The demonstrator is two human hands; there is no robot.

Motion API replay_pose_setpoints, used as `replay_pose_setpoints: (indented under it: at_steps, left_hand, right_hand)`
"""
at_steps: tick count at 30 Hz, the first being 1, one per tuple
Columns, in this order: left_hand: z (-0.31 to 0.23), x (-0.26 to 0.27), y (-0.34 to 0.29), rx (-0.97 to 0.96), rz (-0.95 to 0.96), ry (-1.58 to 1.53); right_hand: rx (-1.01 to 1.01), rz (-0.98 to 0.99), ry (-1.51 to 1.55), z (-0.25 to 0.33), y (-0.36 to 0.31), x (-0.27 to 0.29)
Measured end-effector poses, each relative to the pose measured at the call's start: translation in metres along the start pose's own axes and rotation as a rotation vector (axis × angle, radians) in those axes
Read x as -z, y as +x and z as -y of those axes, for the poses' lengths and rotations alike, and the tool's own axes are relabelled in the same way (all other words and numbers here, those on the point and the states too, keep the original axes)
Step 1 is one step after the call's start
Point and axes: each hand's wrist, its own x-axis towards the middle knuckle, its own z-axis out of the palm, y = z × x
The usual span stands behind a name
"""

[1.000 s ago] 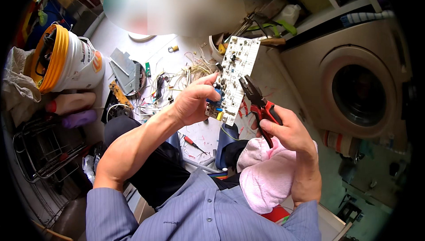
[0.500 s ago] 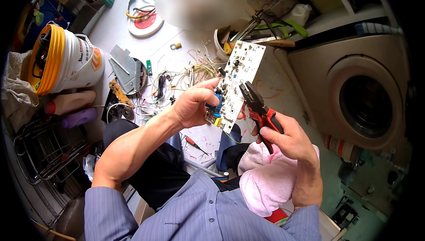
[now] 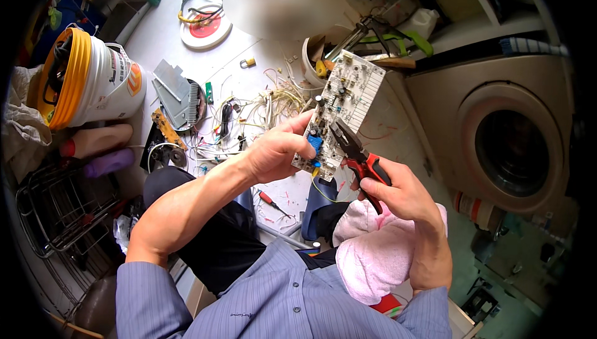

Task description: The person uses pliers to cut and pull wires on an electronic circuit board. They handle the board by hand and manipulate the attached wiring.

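Note:
My left hand grips a long pale circuit board by its lower left edge, thumb beside a blue component. The board is tilted, its part-covered face toward me. In my right hand are red-and-black pliers, fingers wrapped round the handles. The pliers' jaws lie over the middle of the board; whether they touch a part I cannot tell. A thin yellow-green wire hangs from the board's lower end. A pink towel lies over my right thigh.
Loose wires and a grey heatsink piece litter the floor beyond my left hand. A screwdriver lies between my feet. A white bucket stands left, a tool bucket behind the board, a washing machine at right.
The circuit board has turned and tilted, its component side now facing me more. The pliers have shifted slightly left with my right hand. Both hands keep their hold.

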Motion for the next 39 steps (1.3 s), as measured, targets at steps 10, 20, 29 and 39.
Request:
replay_pose_setpoints:
  at_steps: [10, 20, 29, 39]
  left_hand:
    - [0.001, -0.009, -0.003, -0.018, -0.059, 0.053]
    - [0.006, -0.002, -0.004, 0.030, -0.036, 0.020]
    - [0.005, -0.006, -0.004, 0.016, -0.016, 0.042]
    - [0.008, 0.009, -0.001, 0.024, 0.050, 0.001]
  right_hand:
    - [-0.030, -0.003, 0.039, -0.003, 0.004, -0.001]
    - [-0.036, -0.005, 0.000, -0.007, 0.008, -0.002]
    - [-0.048, -0.034, -0.051, -0.006, 0.008, -0.002]
    - [-0.038, -0.056, -0.149, -0.007, 0.011, -0.003]
